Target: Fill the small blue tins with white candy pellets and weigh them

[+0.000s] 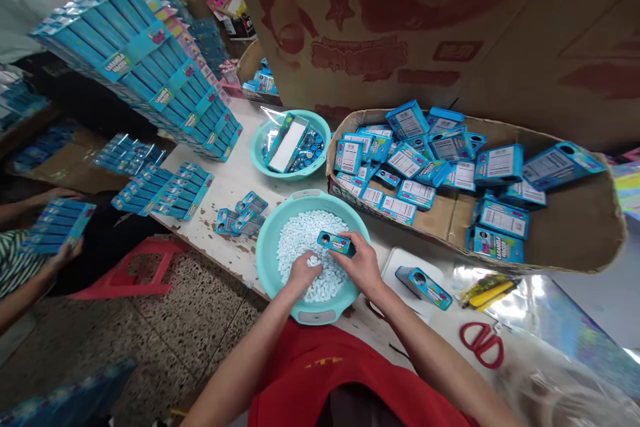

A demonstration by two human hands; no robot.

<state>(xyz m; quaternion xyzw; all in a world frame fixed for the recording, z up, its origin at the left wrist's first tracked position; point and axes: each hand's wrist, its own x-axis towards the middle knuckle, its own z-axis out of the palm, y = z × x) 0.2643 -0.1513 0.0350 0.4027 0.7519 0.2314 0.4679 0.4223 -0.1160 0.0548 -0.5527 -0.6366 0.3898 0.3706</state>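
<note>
A turquoise basin (263, 260) of small white candies (303, 230) stands in front of me. My right hand (363, 267) holds a small blue candy box (334, 242) above the candies, its fingers wrapped round one end. My left hand (303, 273) is down at the candies just left of the box, fingers curled together with a few white pieces at the tips. To the right of the basin, another blue box (425, 288) rests on a white scale-like device (395, 263). Several small blue boxes (245, 217) sit left of the basin.
A cardboard tray (453, 223) of blue boxes lies at the right. Behind stands a second basin (323, 130) with packaging. Red scissors (483, 343) and yellow cutters (490, 295) lie at right. Stacked display packs (145, 73) rise at left. Another person's hand (65, 257) holds a pack.
</note>
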